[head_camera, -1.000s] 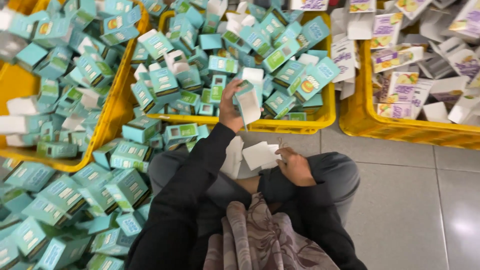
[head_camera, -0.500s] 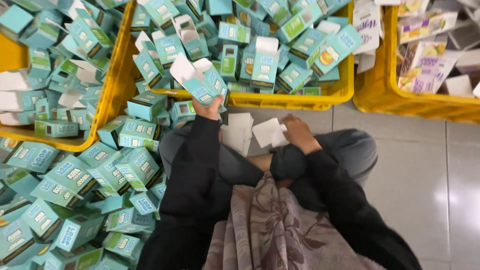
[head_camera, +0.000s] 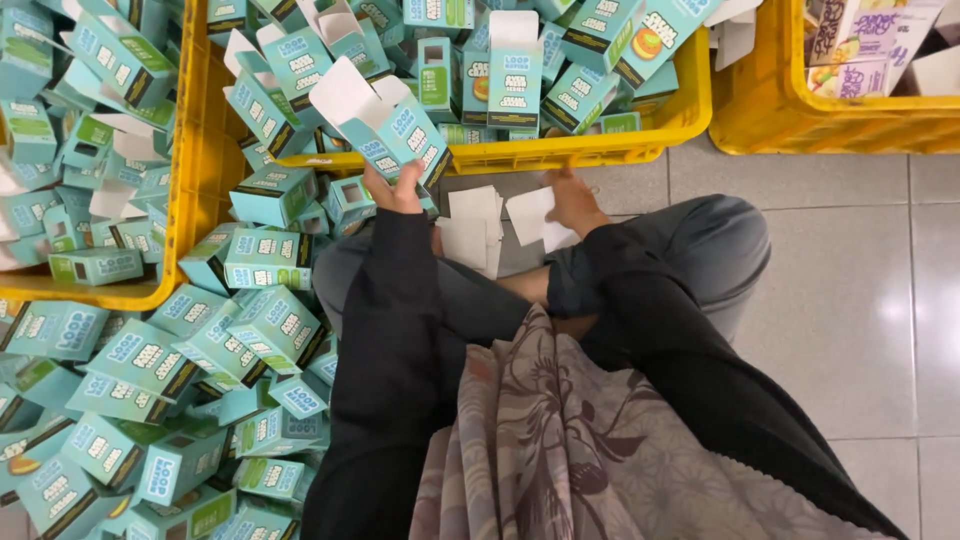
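Left hand (head_camera: 395, 190) grips a teal carton (head_camera: 385, 125) with its white flap open, held just in front of the middle yellow crate (head_camera: 590, 150). Right hand (head_camera: 572, 200) pinches white paper slips (head_camera: 530, 215) lying on the floor below that crate. Teal cartons (head_camera: 150, 370) are heaped left of it.

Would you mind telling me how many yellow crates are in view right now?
3: a left crate beside the piled boxes, a middle crate just ahead of the hands, and a right crate at the top corner. All are cut off by the frame; others may lie outside it.
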